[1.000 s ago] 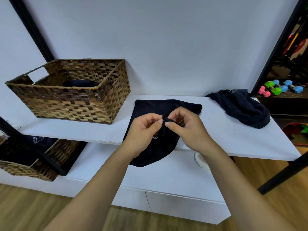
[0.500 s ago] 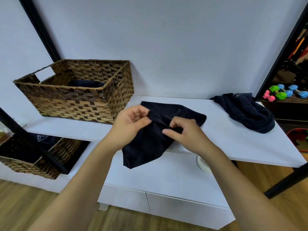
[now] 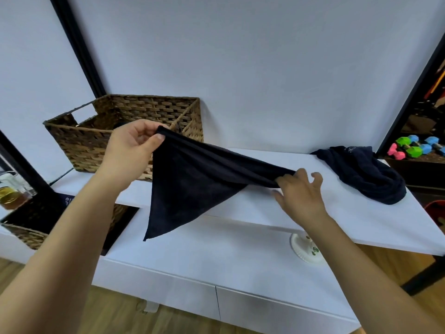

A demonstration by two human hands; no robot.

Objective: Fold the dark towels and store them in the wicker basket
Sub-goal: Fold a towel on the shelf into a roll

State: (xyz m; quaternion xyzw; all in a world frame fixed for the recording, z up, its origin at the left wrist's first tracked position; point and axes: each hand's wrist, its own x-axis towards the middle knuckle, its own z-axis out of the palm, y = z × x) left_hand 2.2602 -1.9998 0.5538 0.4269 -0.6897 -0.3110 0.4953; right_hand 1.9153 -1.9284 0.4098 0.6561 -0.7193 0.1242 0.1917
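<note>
A dark towel (image 3: 190,186) is stretched in the air above the white shelf (image 3: 265,208), one corner hanging down past the shelf's front edge. My left hand (image 3: 131,150) pinches its upper left corner, raised in front of the wicker basket (image 3: 96,141). My right hand (image 3: 298,191) pinches the towel's right end low over the shelf, its other fingers spread. The basket stands at the shelf's left end, its inside mostly hidden by my left hand. A second dark towel (image 3: 363,174) lies crumpled at the shelf's right end.
A lower white cabinet top (image 3: 192,256) sits under the shelf, with a paper plate (image 3: 305,249) on it. Another wicker basket (image 3: 31,222) with dark cloth stands lower left. Coloured dumbbells (image 3: 411,148) lie at the right, behind a black frame post (image 3: 409,92).
My hands have moved apart, the left up and left, the right to the right. The towel, which lay bunched on the shelf, is now lifted and pulled taut between them.
</note>
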